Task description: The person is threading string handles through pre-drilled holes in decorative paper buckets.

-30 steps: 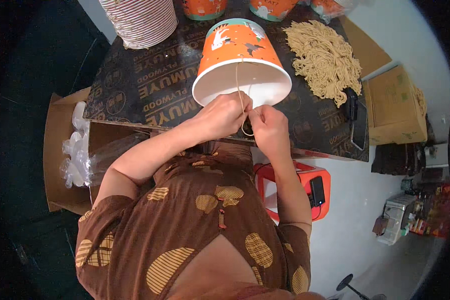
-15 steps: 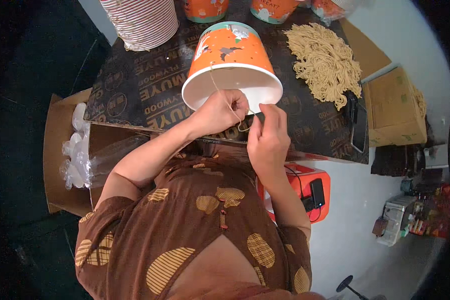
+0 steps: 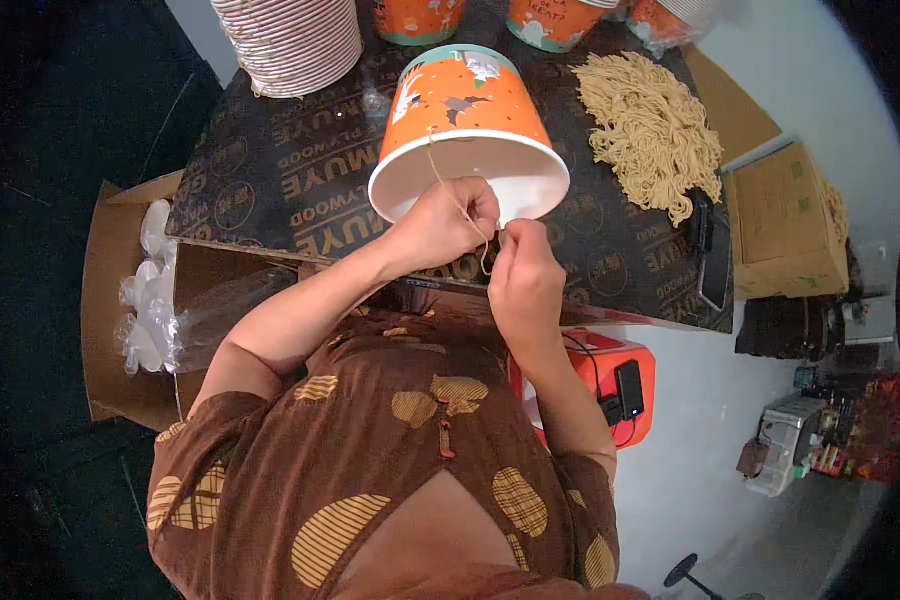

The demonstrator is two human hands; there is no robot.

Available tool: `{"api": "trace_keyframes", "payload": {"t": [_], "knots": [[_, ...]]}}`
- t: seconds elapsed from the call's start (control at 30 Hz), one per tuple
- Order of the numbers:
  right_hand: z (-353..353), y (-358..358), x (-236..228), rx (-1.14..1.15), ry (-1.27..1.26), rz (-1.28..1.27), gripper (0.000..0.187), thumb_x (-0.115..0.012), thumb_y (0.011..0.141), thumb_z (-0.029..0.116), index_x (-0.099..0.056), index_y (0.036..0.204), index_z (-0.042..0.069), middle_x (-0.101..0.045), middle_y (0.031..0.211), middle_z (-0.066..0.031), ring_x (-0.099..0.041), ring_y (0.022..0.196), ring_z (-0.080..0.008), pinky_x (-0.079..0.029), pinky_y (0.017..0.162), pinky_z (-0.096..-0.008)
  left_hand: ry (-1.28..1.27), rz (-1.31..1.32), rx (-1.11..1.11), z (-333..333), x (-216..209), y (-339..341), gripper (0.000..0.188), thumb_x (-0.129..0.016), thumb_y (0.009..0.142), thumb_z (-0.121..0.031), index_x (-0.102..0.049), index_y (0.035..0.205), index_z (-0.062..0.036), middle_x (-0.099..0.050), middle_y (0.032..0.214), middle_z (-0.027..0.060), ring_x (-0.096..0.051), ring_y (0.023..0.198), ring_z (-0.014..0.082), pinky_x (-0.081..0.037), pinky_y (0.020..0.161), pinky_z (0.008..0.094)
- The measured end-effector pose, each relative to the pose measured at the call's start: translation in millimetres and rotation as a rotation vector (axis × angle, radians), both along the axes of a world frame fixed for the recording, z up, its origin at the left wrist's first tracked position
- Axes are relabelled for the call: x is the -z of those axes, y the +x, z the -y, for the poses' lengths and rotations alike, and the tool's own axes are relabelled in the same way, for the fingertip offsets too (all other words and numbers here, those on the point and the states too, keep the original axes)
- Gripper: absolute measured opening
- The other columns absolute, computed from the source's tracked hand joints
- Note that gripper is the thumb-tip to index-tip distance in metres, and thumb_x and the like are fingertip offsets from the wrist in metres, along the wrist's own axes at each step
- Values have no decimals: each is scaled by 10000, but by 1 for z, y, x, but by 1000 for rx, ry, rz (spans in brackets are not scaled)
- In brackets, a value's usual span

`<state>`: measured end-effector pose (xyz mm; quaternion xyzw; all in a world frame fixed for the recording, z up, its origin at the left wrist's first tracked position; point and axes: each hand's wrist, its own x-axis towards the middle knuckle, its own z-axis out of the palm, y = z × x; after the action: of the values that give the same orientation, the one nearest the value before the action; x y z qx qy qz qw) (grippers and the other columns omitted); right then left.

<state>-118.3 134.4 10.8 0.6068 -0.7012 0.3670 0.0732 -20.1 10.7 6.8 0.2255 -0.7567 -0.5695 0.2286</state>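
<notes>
An orange paper bucket point(image 3: 510, 115) with a white inside and printed figures lies on its side on the dark plywood table, its mouth toward me. A thin tan cord point(image 3: 436, 165) hangs from a spot near its upper rim down to my hands. My left hand point(image 3: 455, 220), closed in a pinch, grips the cord in front of the bucket's mouth. Close against it, my right hand point(image 3: 525, 268) is pinched too, where the cord's end seems to be; its fingertips hide what they hold. A small loop of cord droops between the hands.
A tall stack of white-rimmed buckets point(image 3: 295, 45) stands at the back left, more orange buckets point(image 3: 560, 22) along the back. Tan cords point(image 3: 655, 125) lie heaped at right beside a black phone point(image 3: 715, 265). Cardboard boxes point(image 3: 792, 220) flank the table; a red stool point(image 3: 635, 350) is below.
My right hand has turned and drawn in closer to my left, its fingers now more curled. A dark piece seen at its fingertips before no longer shows.
</notes>
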Motion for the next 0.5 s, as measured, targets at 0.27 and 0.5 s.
{"api": "trace_keyframes", "payload": {"t": [0.27, 0.5], "knots": [[6, 2, -2, 30, 0, 179, 300, -601, 835, 4, -483, 1111, -11, -618, 808, -236, -628, 712, -425, -495, 605, -485, 45, 0, 19, 0, 5, -1, 81, -563, 830, 33, -563, 773, -25, -529, 720, -39, -468, 659, 32, -399, 560, 208], [10, 0, 1, 15, 31, 397, 316, -595, 812, -24, -495, 1108, 23, -612, 702, -201, -618, 664, -421, -476, 606, -495, -19, -34, 46, -1, 3, 0, 96, -566, 833, 34, -552, 765, -33, -525, 712, -44, -465, 630, 25, -379, 528, 202]]}}
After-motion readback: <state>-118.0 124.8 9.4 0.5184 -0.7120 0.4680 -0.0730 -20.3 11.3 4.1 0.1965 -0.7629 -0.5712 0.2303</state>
